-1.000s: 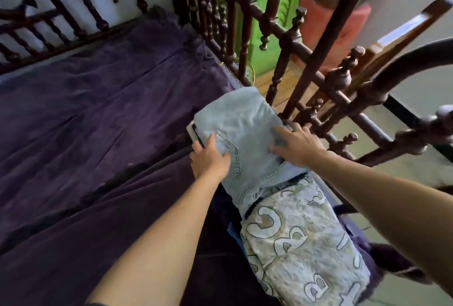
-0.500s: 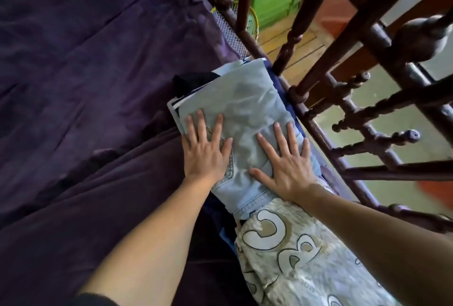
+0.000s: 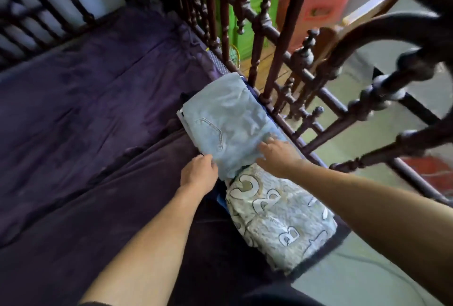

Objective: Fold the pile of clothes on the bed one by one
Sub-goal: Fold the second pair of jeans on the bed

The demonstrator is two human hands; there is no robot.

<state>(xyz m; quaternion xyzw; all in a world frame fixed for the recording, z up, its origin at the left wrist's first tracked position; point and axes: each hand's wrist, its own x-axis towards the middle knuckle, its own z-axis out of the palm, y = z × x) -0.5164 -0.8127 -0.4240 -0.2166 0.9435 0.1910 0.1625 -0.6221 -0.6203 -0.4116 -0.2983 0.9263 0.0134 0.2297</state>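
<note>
Folded light-blue jeans (image 3: pixel 228 124) lie at the right edge of the purple bedspread (image 3: pixel 98 109), just beside the dark wooden railing (image 3: pixel 282 60). The left hand (image 3: pixel 198 171) curls its fingers at their near left corner, while the right hand (image 3: pixel 277 156), blurred, rests on their near right part. A letter-patterned cloth (image 3: pixel 282 220) touches their near end

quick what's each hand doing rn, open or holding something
left hand: fingers curled at the near edge of the folded jeans, gripping it
right hand: open, fingers resting flat on the folded jeans

Bare left hand (image 3: pixel 199 172) and forearm (image 3: pixel 147 239), dark sleeve edge (image 3: pixel 92 304) above.
</note>
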